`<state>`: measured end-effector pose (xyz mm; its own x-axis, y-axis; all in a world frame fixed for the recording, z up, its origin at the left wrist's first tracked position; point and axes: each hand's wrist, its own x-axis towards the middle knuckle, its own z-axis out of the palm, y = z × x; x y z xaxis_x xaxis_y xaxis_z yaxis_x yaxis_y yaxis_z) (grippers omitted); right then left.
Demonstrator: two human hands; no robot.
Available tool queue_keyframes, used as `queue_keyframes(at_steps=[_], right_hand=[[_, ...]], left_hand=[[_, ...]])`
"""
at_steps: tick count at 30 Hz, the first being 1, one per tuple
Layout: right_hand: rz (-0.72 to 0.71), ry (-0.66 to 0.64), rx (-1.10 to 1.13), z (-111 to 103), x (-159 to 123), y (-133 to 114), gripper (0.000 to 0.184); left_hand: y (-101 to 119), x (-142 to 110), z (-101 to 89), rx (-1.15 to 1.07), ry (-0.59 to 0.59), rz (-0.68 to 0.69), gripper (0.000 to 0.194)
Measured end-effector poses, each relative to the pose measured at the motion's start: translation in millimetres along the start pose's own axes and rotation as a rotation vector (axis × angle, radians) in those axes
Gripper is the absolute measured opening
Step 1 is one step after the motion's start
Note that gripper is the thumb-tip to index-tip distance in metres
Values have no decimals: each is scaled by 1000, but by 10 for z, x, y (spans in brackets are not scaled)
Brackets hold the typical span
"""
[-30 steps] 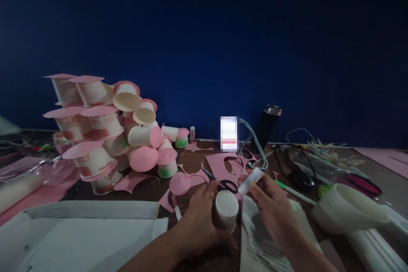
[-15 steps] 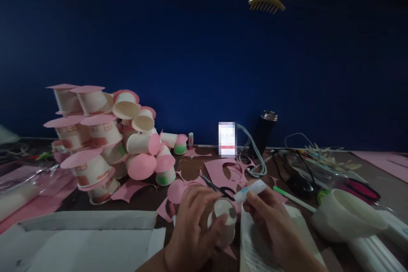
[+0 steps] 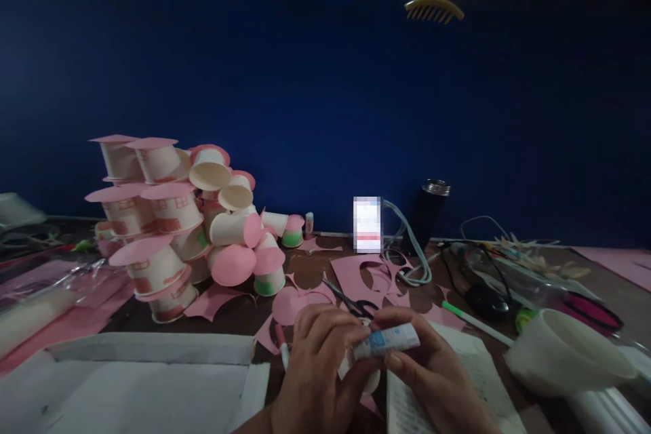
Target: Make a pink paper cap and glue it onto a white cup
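My left hand (image 3: 318, 369) is curled around a small white paper cup (image 3: 363, 380), which is mostly hidden behind the fingers. My right hand (image 3: 432, 373) grips a white glue stick (image 3: 386, 341) with a blue label, held sideways across the cup's top, its tip at my left fingertips. Both hands sit low in the middle, above a printed sheet (image 3: 478, 380). Just beyond them lie black scissors (image 3: 350, 302) on pink paper scraps (image 3: 373, 271).
A pile of paper cups with pink lids (image 3: 173, 217) rises at the left. A white box lid (image 3: 147, 380) lies at the near left. Stacked white cups (image 3: 559, 352) rest at the right, with cables (image 3: 472, 271), a dark flask (image 3: 430, 213) and a green pen (image 3: 472, 322) behind.
The glue stick has swung from pointing up and away to lying sideways over the cup. My left fingers have closed over the cup's top, hiding most of it.
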<state>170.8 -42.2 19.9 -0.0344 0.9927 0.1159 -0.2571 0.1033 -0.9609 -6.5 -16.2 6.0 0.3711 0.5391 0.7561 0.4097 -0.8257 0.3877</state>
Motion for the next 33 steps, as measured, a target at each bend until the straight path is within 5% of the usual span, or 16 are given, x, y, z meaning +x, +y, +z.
queue_keyframes(at_steps=[3,8,22,33], right_hand=[[-41,24,29,-93,19,22,39],[-88,57,-124,-202,50,44,25],[-183,108,-447,-167,85,-84,17],[-200,148,-666,-226,68,-12,31]], left_hand=[[-23,4,13,-9,2,-56,27],[-25,10,16,14,7,-85,24],[6,5,18,-10,-14,-133,18],[27,16,2,-29,-19,-114,19]])
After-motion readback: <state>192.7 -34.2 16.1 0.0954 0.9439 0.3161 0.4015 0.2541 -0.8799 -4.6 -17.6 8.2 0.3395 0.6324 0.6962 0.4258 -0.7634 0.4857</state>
